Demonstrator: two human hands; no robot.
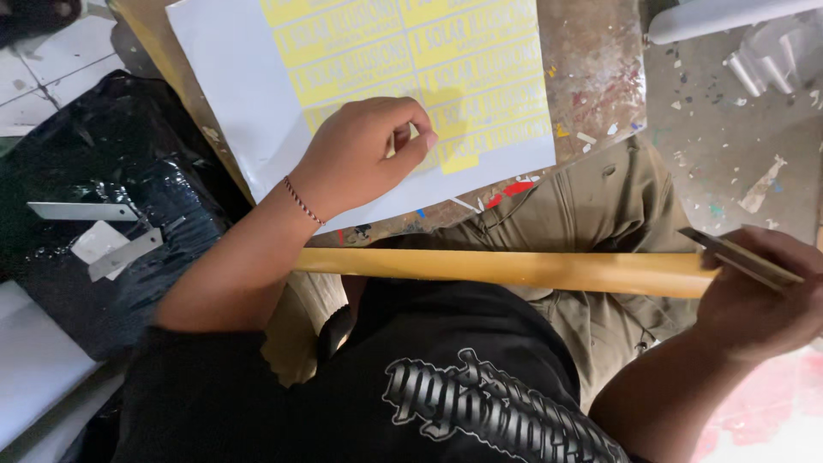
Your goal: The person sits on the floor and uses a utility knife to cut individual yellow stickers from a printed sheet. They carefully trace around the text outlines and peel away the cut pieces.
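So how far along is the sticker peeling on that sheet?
Judging by the sheet, the left side is already bare white backing. In hand: the left hand pinches at the sheet's lowest yellow stickers, while the right hand holds a flat metal blade and a yellow roll. Left: several rows of yellow stickers.

We count one white sheet (257,94) of yellow stickers at twelve o'clock, one yellow roll (514,270) at center, two hands, one black bag (103,214) at nine o'clock.

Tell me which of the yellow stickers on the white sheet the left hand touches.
The left hand pinches the lowest sticker, at the sheet's bottom edge.
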